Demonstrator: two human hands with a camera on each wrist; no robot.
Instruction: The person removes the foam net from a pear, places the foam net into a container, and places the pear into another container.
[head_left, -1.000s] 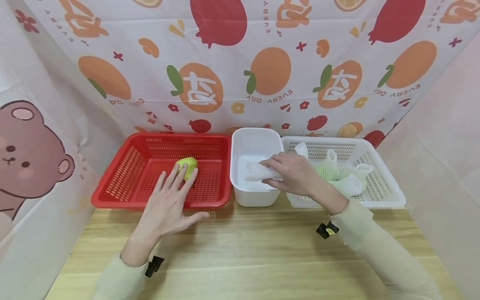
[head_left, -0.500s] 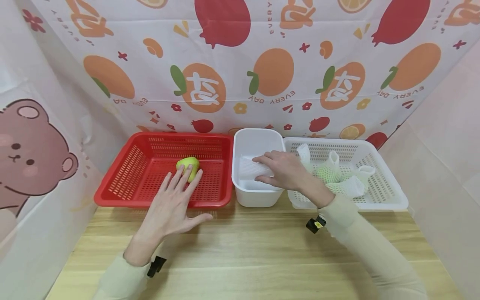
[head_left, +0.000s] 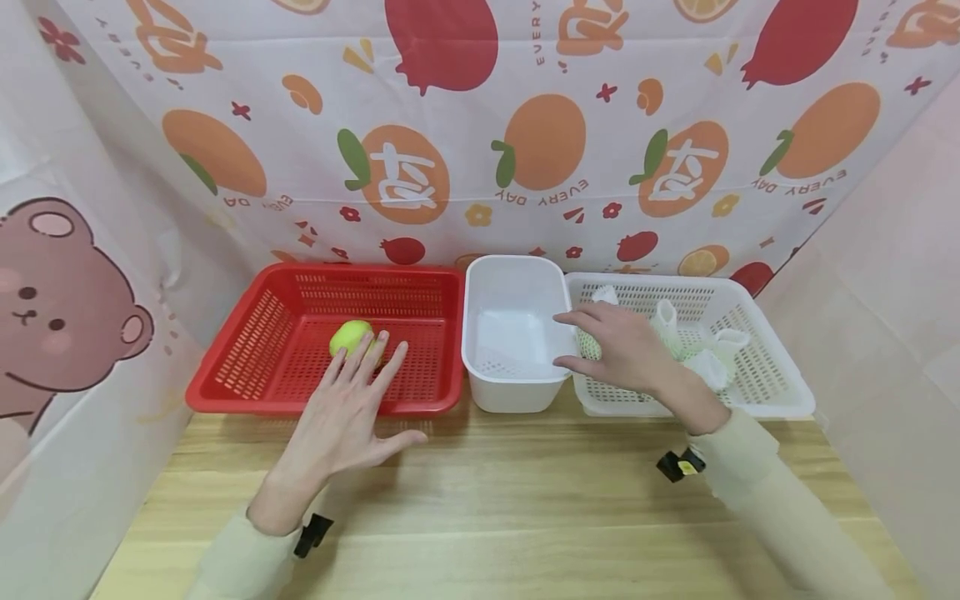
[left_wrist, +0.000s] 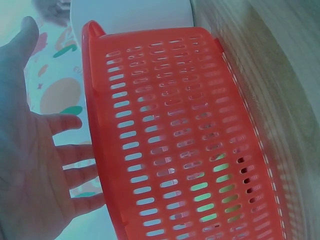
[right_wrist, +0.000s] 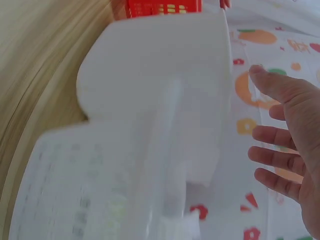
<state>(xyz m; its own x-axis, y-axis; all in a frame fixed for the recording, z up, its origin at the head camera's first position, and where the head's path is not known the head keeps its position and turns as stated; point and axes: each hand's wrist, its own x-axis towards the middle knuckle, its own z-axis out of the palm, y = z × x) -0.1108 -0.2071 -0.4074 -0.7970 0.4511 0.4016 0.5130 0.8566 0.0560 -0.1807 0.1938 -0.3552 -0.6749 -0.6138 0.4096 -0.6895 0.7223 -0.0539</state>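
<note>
A small green fruit (head_left: 349, 337) lies in the red slotted basket (head_left: 247, 367). My left hand (head_left: 365, 385) is open above the basket's front rim, fingers spread, fingertips just right of the fruit. In the left wrist view the open palm (left_wrist: 35, 165) is beside the red basket (left_wrist: 175, 125). My right hand (head_left: 611, 346) is open and holds nothing, hovering where the white tub (head_left: 480, 292) meets the white slotted basket (head_left: 757, 383). A white foam net (head_left: 504, 343) lies flat on the tub's floor. The right wrist view shows the open hand (right_wrist: 290, 135) beside the tub (right_wrist: 160, 85).
The white basket holds several white foam nets (head_left: 712, 354), one around something green. All three containers stand in a row at the back of a wooden table (head_left: 510, 517). A fruit-print cloth (head_left: 540, 142) hangs behind and along both sides.
My right hand has let go of the foam net in the tub and moved right, toward the white basket. The green fruit has shifted slightly left. The left hand barely moved.
</note>
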